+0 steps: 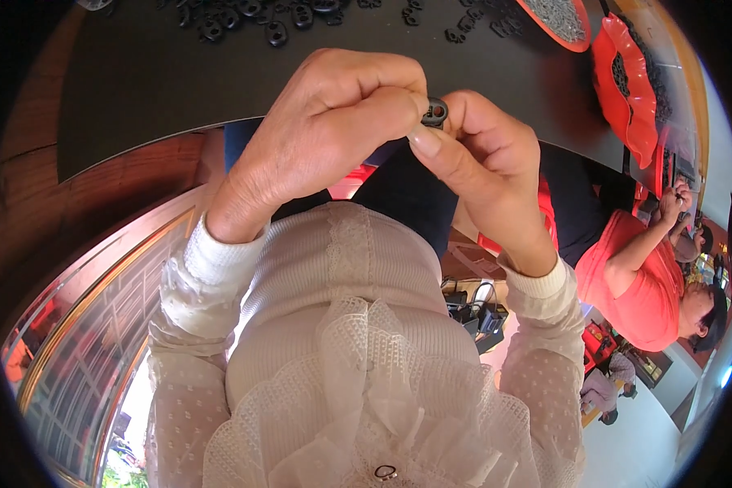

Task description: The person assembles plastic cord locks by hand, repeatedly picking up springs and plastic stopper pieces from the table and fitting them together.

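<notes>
My left hand [325, 130] and my right hand [496, 154] meet over the near edge of a black tabletop [163, 89]. Between their fingertips is a small black plastic cord lock [436, 112], with a rounded end and a hole showing. The left thumb and bent forefinger pinch it from the left, covering part of it. On the other side, the right thumb presses below it while the right forefinger curls behind. Its lower part is hidden by the fingers.
Loose black cord locks [276, 32] lie scattered along the far side. At the far right are a red dish [545, 33] of small grey metal pieces and a wavy-edged red bowl [638, 98] with black parts. A person in a red shirt [634, 281] sits to the right.
</notes>
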`<action>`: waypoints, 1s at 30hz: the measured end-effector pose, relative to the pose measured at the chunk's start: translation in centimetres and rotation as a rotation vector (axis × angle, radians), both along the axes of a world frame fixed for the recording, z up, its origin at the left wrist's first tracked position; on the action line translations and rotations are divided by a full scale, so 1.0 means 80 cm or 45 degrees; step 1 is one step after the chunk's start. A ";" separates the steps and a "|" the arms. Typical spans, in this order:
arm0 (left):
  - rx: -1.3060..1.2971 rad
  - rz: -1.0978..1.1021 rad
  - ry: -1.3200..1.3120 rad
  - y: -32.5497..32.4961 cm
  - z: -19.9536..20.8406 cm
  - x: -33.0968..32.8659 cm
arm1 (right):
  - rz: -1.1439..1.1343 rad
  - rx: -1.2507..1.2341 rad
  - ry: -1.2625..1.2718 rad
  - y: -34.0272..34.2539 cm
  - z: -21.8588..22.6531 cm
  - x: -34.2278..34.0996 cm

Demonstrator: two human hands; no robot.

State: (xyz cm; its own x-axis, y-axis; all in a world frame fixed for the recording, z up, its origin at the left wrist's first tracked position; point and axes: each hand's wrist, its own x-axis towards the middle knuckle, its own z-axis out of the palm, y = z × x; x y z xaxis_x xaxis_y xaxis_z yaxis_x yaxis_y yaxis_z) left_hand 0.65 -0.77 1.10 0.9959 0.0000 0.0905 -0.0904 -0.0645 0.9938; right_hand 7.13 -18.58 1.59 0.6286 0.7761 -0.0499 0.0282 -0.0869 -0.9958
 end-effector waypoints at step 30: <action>-0.159 -0.130 0.162 0.008 0.007 0.002 | 0.283 -0.140 -1.740 0.017 0.016 0.039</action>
